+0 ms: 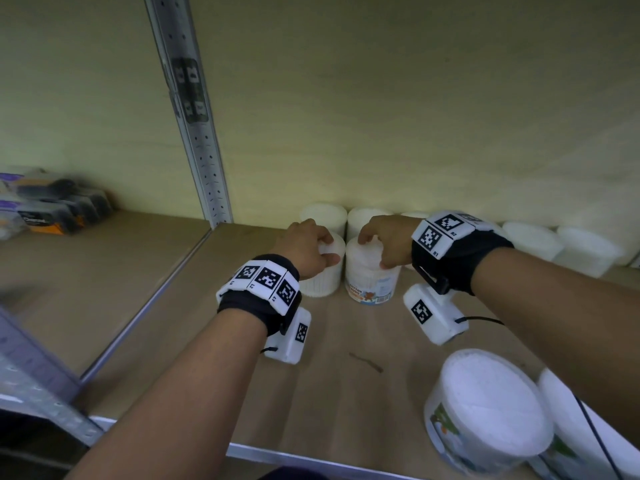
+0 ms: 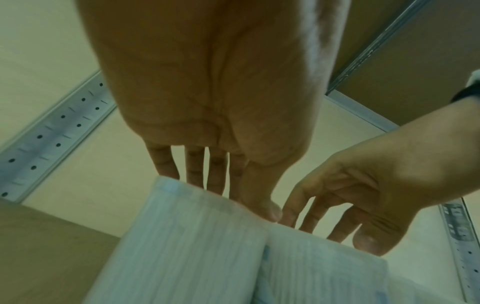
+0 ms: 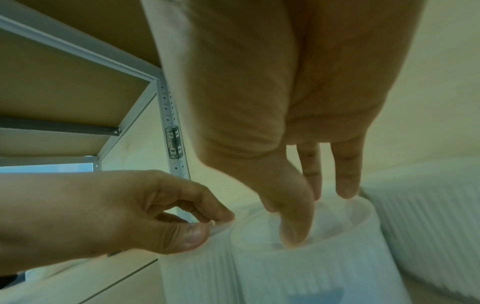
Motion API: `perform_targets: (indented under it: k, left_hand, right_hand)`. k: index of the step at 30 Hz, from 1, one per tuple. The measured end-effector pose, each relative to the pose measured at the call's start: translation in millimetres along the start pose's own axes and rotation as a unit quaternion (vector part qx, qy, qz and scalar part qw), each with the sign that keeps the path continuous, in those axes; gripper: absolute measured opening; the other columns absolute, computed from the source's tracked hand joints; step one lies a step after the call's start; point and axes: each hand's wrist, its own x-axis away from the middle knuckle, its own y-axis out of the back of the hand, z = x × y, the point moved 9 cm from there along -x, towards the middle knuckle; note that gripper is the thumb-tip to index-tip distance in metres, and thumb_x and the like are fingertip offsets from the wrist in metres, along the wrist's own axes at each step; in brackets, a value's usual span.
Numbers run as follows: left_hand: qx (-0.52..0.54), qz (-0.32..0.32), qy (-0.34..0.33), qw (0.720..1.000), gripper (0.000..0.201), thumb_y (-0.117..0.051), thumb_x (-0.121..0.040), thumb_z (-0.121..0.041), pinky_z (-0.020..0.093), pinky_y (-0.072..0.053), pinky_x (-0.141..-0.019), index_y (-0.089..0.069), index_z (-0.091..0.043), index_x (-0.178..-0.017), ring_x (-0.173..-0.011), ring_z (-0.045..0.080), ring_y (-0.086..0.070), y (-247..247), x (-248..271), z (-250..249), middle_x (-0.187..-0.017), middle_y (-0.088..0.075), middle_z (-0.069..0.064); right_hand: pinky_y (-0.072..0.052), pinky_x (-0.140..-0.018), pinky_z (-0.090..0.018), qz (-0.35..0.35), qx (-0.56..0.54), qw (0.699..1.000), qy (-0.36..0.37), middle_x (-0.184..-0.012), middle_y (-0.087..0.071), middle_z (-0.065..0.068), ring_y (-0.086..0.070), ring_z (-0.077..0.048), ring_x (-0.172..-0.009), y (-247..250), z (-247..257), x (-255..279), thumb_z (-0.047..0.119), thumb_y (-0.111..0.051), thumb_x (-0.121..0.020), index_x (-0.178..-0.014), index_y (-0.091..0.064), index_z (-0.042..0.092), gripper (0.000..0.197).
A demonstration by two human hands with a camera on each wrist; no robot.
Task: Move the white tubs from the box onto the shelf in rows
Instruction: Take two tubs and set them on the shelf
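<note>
White ribbed plastic made up the two tubs the person was handling on the wooden shelf. They were short round cylinders, each with a flat lid. The left tub showed only plain vertical ribbing on the side facing me. The right tub carried a printed label low on its wall, with a blue band, a small bear picture and a barcode. Both stood upright, long axis vertical, lids up. They sat side by side, close enough that I could not tell whether their walls touched.

The left hand came down on the left tub from above, its fingers curled over the lid's rim and the thumb pressed against the near edge, gripping it. The right hand did the same on the right tub, fingertips on the far rim and thumb on the near one.

These two tubs stood just in front of a back row of white tubs lined up along the pale rear wall, beside the perforated metal upright. Near the shelf's front edge on the right sat two larger white tubs with green and blue labels. On the neighbouring shelf to the left lay some dark packets, too blurred to identify.
</note>
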Motion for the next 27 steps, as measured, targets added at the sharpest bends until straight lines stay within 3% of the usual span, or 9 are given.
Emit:
perform_targets:
  k: [4, 8, 16, 22, 27]
  left_hand:
    - [-0.001, 0.005, 0.0, 1.0, 0.045, -0.064, -0.087, -0.036, 0.036, -0.037, -0.105, -0.055, -0.017, -0.128, -0.125, 0.023, -0.043, -1, 0, 0, -0.131, -0.049, 0.006]
    - [0.002, -0.001, 0.004, 1.0, 0.045, -0.065, -0.086, -0.036, 0.034, -0.039, -0.103, -0.055, -0.018, -0.127, -0.124, 0.023, -0.044, 0, 1, 0, -0.13, -0.049, 0.005]
    - [0.005, 0.002, 0.0, 1.0, 0.046, -0.065, -0.086, -0.036, 0.034, -0.038, -0.104, -0.055, -0.018, -0.127, -0.125, 0.023, -0.043, -1, -1, 1, -0.13, -0.049, 0.005]
    - [-0.011, -0.003, -0.01, 1.0, 0.046, -0.064, -0.087, -0.036, 0.038, -0.038, -0.105, -0.057, -0.017, -0.128, -0.125, 0.025, -0.044, 0, 0, -2, -0.13, -0.051, 0.006]
    - [-0.001, -0.002, -0.007, 1.0, 0.045, -0.065, -0.087, -0.035, 0.037, -0.038, -0.105, -0.057, -0.017, -0.127, -0.125, 0.024, -0.043, 0, 1, -2, -0.129, -0.051, 0.006]
  right_hand:
    - [-0.041, -0.103, -0.032, -0.024, 0.004, 0.999, -0.021, -0.144, -0.04, -0.007, -0.045, -0.026, -0.129, 2, -3, -1, 0.025, -0.066, -0.085, -0.142, -0.042, 0.019, 0.062]
    - [-0.039, -0.103, -0.031, -0.019, 0.03, 0.998, -0.059, -0.141, -0.047, -0.012, -0.047, -0.027, -0.128, -2, -9, -1, 0.044, -0.057, -0.09, -0.139, -0.044, 0.006, 0.064]
    - [-0.044, -0.1, -0.031, -0.019, 0.02, 0.998, -0.049, -0.136, -0.053, -0.014, -0.054, -0.026, -0.123, -6, -10, -11, 0.042, -0.06, -0.089, -0.136, -0.047, 0.002, 0.063]
    - [-0.03, -0.11, -0.027, 0.002, 0.011, 0.999, -0.032, -0.154, -0.03, -0.008, -0.035, -0.023, -0.14, -10, -12, -14, 0.029, -0.06, -0.091, -0.15, -0.026, 0.011, 0.07]
    - [-0.034, -0.098, -0.019, 0.026, 0.001, 0.999, -0.03, -0.148, -0.041, -0.012, -0.043, -0.023, -0.135, -14, -13, -21, 0.019, -0.059, -0.093, -0.143, -0.038, 0.001, 0.057]
